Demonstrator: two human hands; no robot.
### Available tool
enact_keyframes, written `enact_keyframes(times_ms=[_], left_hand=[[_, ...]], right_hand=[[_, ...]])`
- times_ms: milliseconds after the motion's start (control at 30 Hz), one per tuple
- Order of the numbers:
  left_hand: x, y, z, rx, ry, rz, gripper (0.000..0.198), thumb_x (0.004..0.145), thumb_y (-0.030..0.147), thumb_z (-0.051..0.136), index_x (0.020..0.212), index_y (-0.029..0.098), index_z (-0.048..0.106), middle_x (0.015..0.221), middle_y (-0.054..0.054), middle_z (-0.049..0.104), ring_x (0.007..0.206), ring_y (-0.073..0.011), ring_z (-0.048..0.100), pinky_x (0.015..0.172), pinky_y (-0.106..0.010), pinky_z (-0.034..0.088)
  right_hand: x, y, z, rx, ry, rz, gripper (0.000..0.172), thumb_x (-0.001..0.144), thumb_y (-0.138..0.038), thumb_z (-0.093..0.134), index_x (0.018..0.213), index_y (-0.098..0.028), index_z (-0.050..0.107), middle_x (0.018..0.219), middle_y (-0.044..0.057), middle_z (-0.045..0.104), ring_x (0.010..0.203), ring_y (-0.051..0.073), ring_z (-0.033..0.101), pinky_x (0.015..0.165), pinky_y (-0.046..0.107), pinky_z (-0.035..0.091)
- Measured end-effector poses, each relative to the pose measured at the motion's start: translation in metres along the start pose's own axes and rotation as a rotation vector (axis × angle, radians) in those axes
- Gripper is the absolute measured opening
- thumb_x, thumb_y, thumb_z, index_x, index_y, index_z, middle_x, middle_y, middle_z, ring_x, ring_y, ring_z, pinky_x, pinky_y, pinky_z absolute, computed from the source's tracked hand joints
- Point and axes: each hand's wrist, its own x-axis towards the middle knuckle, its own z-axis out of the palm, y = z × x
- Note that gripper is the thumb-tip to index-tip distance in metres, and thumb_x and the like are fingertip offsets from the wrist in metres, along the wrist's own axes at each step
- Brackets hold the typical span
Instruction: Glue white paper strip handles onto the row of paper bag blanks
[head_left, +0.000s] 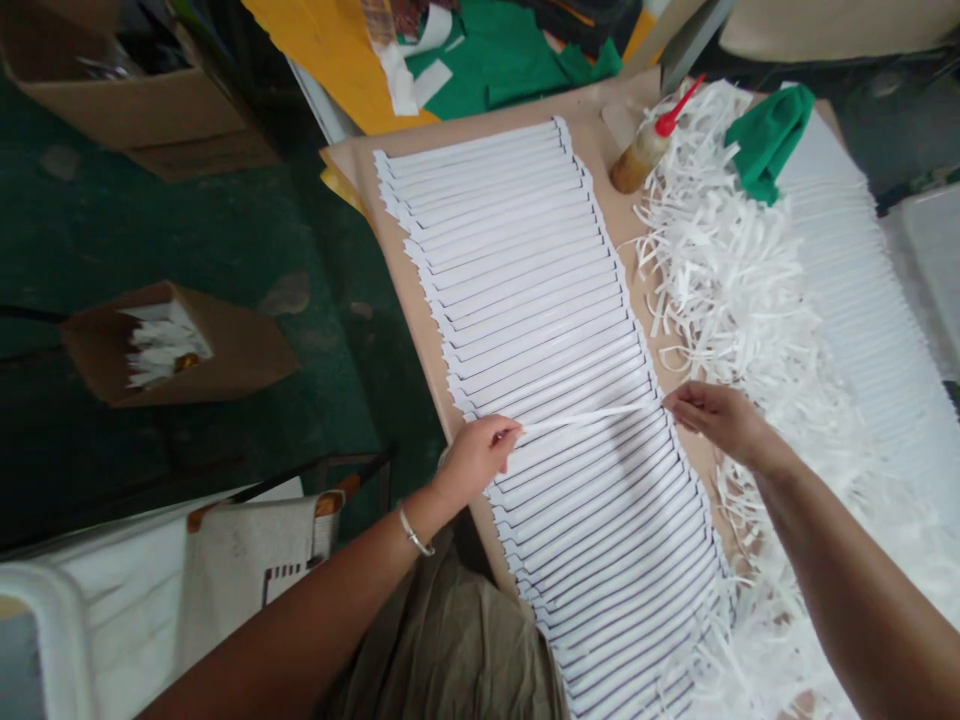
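A narrow white strip (589, 415) stretches between my two hands, above a long row of overlapping white pieces (536, 290) with dark edge lines. My left hand (480, 455) pinches the strip's left end near the row's left edge. At the other end, my right hand (705, 412) closes its fingertips on the strip by the row's right edge. Right of the row lies a large heap of loose white strips (750, 290), partly beneath my right forearm. Whether the strip touches the pieces below I cannot tell.
A glue-like bottle (643, 150) with a red nozzle stands behind the row, beside a green cloth (769, 140) on the heap. More white pieces (855, 260) are stacked at the far right. Cardboard boxes (247, 350) stand on the floor to the left, near a white covered surface (150, 570).
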Motion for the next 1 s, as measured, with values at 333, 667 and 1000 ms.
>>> enact_keyframes(times_ms=[333,667,1000], left_hand=[[0.004,-0.019,-0.029,-0.037,0.326,-0.123,0.022,0.087,0.034,0.055,0.073,0.019,0.06,0.059,0.003,0.06,0.044,-0.01,0.052,0.049,-0.023,0.04],[0.023,-0.032,-0.022,0.174,0.544,-0.102,0.017,0.085,0.033,0.06,0.075,0.02,0.059,0.065,0.0,0.064,0.059,-0.014,0.06,0.057,-0.024,0.043],[0.028,-0.048,-0.018,0.176,0.57,-0.065,0.019,0.086,0.038,0.06,0.079,0.021,0.064,0.062,0.001,0.063,0.059,-0.0149,0.059,0.059,-0.025,0.045]], right_hand=[[0.096,0.021,0.014,0.1,0.136,0.012,0.034,0.08,-0.053,0.072,0.076,-0.019,0.066,0.06,0.001,0.061,0.052,0.011,0.049,0.05,0.025,0.038],[0.141,0.034,0.025,0.148,0.335,-0.059,0.021,0.077,-0.039,0.072,0.078,-0.02,0.062,0.058,0.0,0.06,0.051,0.012,0.05,0.049,0.024,0.039],[0.156,0.031,0.037,0.021,0.416,-0.041,0.02,0.079,-0.04,0.062,0.08,-0.02,0.061,0.057,-0.001,0.056,0.051,0.014,0.051,0.051,0.027,0.041]])
